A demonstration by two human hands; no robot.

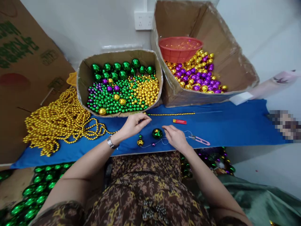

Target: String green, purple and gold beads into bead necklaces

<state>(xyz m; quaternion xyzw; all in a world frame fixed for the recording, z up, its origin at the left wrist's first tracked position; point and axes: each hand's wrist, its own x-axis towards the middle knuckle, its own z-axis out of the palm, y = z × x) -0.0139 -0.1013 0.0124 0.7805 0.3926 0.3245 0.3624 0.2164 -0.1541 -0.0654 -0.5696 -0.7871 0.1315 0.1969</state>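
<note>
Beaded thread lies loose on the counter between both hands

Beaded thread point(147, 146) lies on the blue-covered counter point(244, 125), at the near edge; it carries a gold ball point(140, 142), a small purple bead point(153, 144) and a patterned green ball point(157, 133) appears to belong to it; balls judged light, hard and slippery, thread limp; best hold is the thread beside a ball, or a ball round its middle.

Long axis runs roughly left to right, bending, its right end looping towards pink snips point(202, 140); left hand point(133, 125): fingers pinched together, apparently on thread; right hand point(176, 137): fingers curled beside the green ball, grip cannot be told.
</note>
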